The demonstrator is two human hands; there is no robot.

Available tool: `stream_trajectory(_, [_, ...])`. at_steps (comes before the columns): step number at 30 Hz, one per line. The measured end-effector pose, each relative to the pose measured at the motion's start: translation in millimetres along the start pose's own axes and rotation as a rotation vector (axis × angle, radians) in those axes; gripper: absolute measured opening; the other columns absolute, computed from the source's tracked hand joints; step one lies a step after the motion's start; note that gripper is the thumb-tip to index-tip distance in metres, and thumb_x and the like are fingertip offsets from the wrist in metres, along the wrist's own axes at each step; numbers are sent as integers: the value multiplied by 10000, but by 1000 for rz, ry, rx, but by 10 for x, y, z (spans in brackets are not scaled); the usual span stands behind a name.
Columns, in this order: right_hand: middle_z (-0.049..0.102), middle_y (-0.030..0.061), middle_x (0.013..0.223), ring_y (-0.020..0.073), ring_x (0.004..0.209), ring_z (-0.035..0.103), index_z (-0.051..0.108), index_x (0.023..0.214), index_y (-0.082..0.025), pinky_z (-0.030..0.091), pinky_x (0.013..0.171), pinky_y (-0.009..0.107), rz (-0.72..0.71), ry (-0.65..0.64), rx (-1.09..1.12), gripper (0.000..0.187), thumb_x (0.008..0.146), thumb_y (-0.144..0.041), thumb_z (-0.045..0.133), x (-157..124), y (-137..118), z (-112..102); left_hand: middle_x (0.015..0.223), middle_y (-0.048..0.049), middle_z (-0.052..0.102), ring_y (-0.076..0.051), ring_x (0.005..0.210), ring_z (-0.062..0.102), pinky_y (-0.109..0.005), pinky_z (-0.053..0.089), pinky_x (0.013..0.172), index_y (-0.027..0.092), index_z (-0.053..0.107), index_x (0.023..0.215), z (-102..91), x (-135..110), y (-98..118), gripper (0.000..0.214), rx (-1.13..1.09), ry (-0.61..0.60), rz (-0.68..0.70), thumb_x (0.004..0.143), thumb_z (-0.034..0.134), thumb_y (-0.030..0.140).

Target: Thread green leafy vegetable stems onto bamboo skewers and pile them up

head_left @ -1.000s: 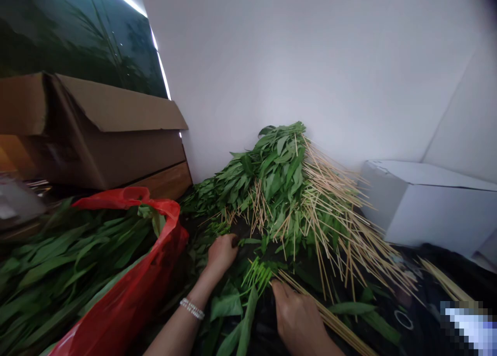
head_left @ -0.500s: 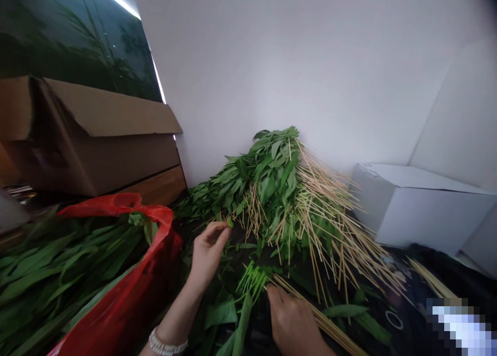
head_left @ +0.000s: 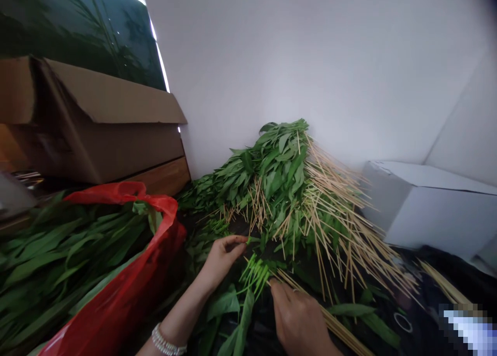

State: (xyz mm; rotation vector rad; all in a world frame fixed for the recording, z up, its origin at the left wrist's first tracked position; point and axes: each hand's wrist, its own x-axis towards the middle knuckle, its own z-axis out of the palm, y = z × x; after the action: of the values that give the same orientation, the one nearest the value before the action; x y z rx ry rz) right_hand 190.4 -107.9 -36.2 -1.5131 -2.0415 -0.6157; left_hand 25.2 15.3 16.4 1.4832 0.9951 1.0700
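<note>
Your left hand (head_left: 221, 256) pinches a leafy stem (head_left: 252, 239) at its fingertips while your right hand (head_left: 297, 317) clamps a bamboo skewer (head_left: 330, 319), tip aimed at the cut stem ends (head_left: 254, 273).

Your left hand (head_left: 221, 257) pinches a small green leaf stem (head_left: 251, 239) at the foot of the heap. Your right hand (head_left: 297, 317) grips a bundle of thin pale bamboo skewers (head_left: 334, 322) with short bright-green cut stalks (head_left: 255, 273) fanned at its tip, lying low and slanted.

No readable text, label, brand or number anywhere; cardboard box (head_left: 97, 123) and white box (head_left: 430, 200) unmarked.
</note>
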Motion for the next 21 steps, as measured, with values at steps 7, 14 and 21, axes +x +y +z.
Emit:
stream_trajectory(7, [614,16,641,152,494,569,560,1012,-156,339,514,283,-16,77,0,271,865,-90,342,3,49,-51,790,-66,740,-149,633,636,-249,481,631,122,717,893,8,-69,-67,335,-88,-28,-62,638,744,339])
stream_trajectory(14, [633,19,667,142,513,590,560,1020,-148,359,516,272,7,56,13,292,877,-71,317,23,89,-60,776,-64,737,-152,641,635,-257,489,648,114,730,873,22,-86,-78,294,-19,-55,-40,648,734,303])
stream_trajectory(21, [642,21,673,157,503,599,568,1023,-149,373,499,279,29,35,2,289,870,-82,333,20,86,-61,795,-72,738,-156,665,640,-252,488,658,111,724,869,26,-96,-99,248,21,-68,-18,674,704,263])
